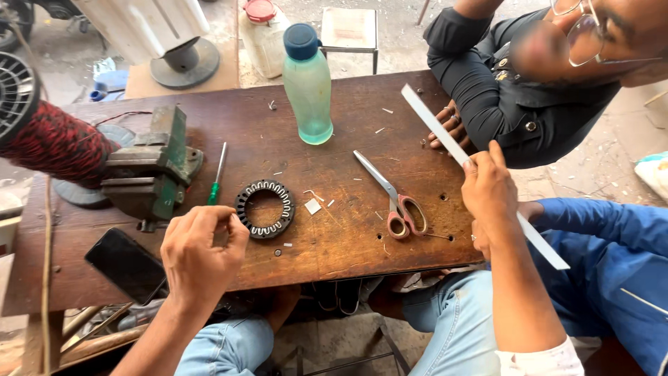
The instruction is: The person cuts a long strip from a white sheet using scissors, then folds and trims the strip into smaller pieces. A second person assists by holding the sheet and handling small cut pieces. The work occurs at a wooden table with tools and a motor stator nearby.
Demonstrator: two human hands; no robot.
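White strip (445,132) pinched in our right hand (489,189), held in the air past the workbench's right edge.

We see the long flat strip slanting from above the workbench's (334,244) far right corner down past its near right corner, thumb and fingers closed around its middle. Our left hand (200,252) hovers over the near edge, fingers curled in; we cannot tell whether it holds anything. Just beside it lies a ring-shaped motor stator (265,208), with a green-handled screwdriver (217,175) and green vise (154,167) toward the left edge. Scissors (393,198) lie mid-bench, a bottle (307,87) near the far edge.
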